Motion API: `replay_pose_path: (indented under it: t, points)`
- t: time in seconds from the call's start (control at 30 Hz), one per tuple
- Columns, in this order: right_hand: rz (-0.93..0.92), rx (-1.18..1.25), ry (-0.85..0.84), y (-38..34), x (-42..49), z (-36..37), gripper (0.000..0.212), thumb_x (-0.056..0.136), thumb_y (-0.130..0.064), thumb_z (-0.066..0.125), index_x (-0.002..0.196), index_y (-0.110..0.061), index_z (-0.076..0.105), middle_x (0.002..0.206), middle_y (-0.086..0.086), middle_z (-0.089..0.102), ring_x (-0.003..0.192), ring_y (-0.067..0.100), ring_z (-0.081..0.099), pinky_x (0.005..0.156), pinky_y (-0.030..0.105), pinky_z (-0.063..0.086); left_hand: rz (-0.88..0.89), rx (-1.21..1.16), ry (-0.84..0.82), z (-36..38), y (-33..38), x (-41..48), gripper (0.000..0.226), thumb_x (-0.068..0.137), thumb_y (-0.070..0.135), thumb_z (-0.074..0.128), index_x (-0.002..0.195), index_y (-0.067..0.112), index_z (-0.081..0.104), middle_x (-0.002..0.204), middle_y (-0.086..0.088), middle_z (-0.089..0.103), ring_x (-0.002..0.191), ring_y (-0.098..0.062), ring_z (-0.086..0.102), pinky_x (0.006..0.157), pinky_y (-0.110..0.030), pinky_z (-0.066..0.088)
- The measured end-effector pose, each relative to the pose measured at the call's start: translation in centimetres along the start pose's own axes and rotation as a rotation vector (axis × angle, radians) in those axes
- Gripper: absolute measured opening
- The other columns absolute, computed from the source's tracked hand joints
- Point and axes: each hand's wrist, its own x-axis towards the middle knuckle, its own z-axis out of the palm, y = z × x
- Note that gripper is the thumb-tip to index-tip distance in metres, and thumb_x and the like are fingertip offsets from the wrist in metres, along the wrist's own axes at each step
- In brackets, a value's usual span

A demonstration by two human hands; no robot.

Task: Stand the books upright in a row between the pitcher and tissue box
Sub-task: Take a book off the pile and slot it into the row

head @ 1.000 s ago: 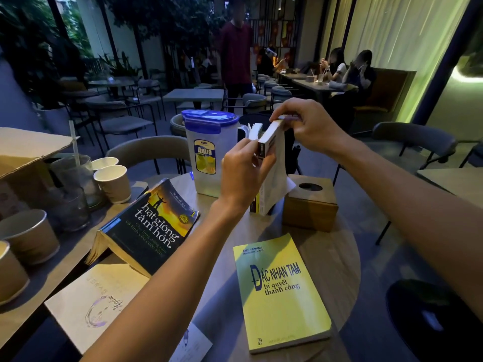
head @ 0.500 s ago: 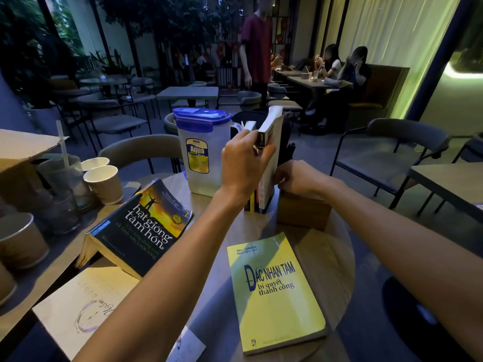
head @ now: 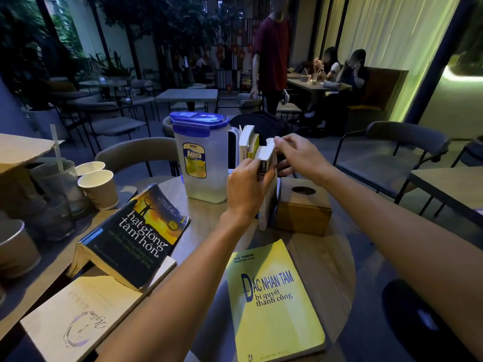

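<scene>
A clear pitcher [head: 206, 163] with a blue lid stands at the back of the round table [head: 337, 259]. A wooden tissue box [head: 303, 207] sits to its right. Between them, two books [head: 248, 145] stand upright against the pitcher's handle. A white paperback [head: 268, 199] stands beside the tissue box. My left hand [head: 245, 189] grips its spine side, and my right hand [head: 298, 155] pinches its top edge. A yellow book [head: 271, 299] and a dark book [head: 138, 239] lie flat nearer me. A cream book [head: 75, 320] lies under the dark one.
Paper cups [head: 98, 188] and glasses [head: 56, 184] crowd the table's left side beside a cardboard box [head: 18, 150]. An empty chair [head: 136, 155] stands behind the table. Another table [head: 454, 186] is at the right. A standing person [head: 271, 53] and two seated people are farther back.
My right hand left the tissue box and rose to the top of the white paperback. The book now stands lower between the pitcher and the box.
</scene>
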Motion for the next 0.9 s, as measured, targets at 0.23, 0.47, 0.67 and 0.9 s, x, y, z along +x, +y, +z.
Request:
replay_pose_path:
  t: [0.23, 0.47, 0.67, 0.9]
  points:
    - [0.152, 0.052, -0.004, -1.2, 0.5, 0.8, 0.047, 0.093, -0.037, 0.065, 0.132, -0.017, 0.048, 0.115, 0.008, 0.064, 0.091, 0.024, 0.073, 0.065, 0.04, 0.065, 0.026, -0.052, -0.1, -0.1, -0.6, 0.3, 0.03, 0.09, 0.036, 0.074, 0.103, 0.009, 0.069, 0.079, 0.001, 0.069, 0.066, 0.0, 0.053, 0.062, -0.006, 0.041]
    - [0.179, 0.077, -0.079, -2.1, 0.9, 1.3, 0.051, 0.101, -0.026, 0.055, 0.148, -0.015, 0.039, 0.11, 0.011, 0.067, 0.099, 0.023, 0.069, 0.071, 0.044, 0.065, -0.07, -0.088, -0.352, -1.4, -3.4, -2.2, 0.035, 0.084, 0.032, 0.079, 0.101, 0.013, 0.055, 0.087, 0.002, 0.07, 0.069, 0.0, 0.062, 0.062, -0.012, 0.051]
    - [0.142, 0.028, -0.071, -2.5, 1.3, 1.6, 0.05, 0.104, -0.021, 0.048, 0.152, -0.012, 0.036, 0.11, 0.008, 0.064, 0.089, 0.015, 0.067, 0.068, 0.04, 0.062, -0.119, 0.036, -0.406, -1.0, -3.4, -1.9, 0.03, 0.088, 0.044, 0.07, 0.095, 0.016, 0.064, 0.099, -0.003, 0.075, 0.084, -0.013, 0.072, 0.072, -0.029, 0.061]
    - [0.15, -0.016, -0.056, -2.1, 2.3, 1.8, 0.051, 0.105, -0.03, 0.044, 0.154, -0.02, 0.035, 0.11, 0.005, 0.067, 0.102, 0.022, 0.069, 0.079, 0.047, 0.063, -0.132, 0.202, -0.41, -0.7, -3.0, -1.3, 0.042, 0.09, 0.055, 0.064, 0.097, 0.014, 0.074, 0.097, -0.003, 0.075, 0.085, -0.017, 0.072, 0.068, -0.028, 0.056]
